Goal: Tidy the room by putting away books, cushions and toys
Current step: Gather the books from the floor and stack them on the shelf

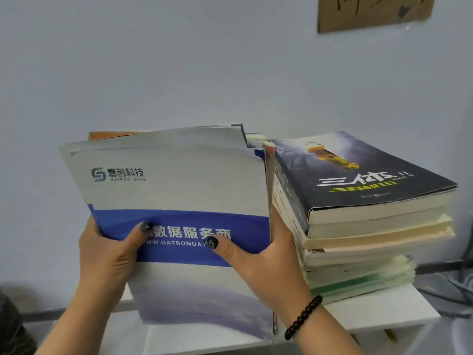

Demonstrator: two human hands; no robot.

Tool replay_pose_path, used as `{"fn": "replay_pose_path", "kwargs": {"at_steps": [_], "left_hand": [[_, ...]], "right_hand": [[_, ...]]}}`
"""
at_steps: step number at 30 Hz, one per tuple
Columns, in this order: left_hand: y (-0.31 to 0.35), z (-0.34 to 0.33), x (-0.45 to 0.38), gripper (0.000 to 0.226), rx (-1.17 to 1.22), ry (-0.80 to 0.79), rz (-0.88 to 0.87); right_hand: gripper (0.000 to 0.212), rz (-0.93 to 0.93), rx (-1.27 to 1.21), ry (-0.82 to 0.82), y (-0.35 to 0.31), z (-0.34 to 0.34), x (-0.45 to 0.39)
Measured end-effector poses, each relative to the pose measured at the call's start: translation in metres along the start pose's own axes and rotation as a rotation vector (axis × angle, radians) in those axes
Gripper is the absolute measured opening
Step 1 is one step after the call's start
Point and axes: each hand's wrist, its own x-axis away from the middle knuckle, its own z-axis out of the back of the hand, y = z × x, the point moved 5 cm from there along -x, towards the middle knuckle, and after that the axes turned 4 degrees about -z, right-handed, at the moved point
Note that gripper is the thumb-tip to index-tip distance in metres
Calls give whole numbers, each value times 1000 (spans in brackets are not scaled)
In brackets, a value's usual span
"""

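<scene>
White bench (378,311): its right edge shows just beyond the book stack (363,226); bare wall (179,60) behind. Brochure bundle (176,201), grey and blue cover: held upright above the bench's left part, its right edge just beside the stack. Left hand (107,254): grips the bundle's left edge, thumb across the cover. Right hand (266,262), beaded bracelet (302,317) at wrist: grips the right edge, thumb on the blue band.

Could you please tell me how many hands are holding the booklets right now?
2. The left hand grips the booklets at their left edge; the right hand grips the right edge, beside the book stack.
</scene>
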Motion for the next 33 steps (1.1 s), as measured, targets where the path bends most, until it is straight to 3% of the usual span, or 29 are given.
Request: {"fn": "replay_pose_path", "kwargs": {"at_steps": [2, 5, 9, 13, 15, 20, 29, 33], "left_hand": [[10, 7, -10, 50, 76, -10, -23], [18, 14, -17, 78, 183, -46, -37], [27, 11, -9, 65, 149, -72, -65], [31, 11, 3, 64, 173, -163, -4], [24, 13, 11, 80, 184, -154, 40], [17, 20, 25, 110, 116, -107, 91], [28, 19, 30, 102, 128, -91, 83], [21, 18, 28, 68, 132, -93, 87]], "right_hand": [[36, 54, 27, -5, -11, 1, 1], [35, 83, -4, -38, -25, -3, 1], [38, 219, 16, -16, -42, -7, 2], [55, 156, 30, 14, -29, -2, -1], [63, 129, 29, -15, -29, 1, -3], [55, 132, -6, -198, -39, -3, 1], [35, 243, 69, -190, -50, -6, 14], [38, 324, 191, -79, -49, -5, 19]]}}
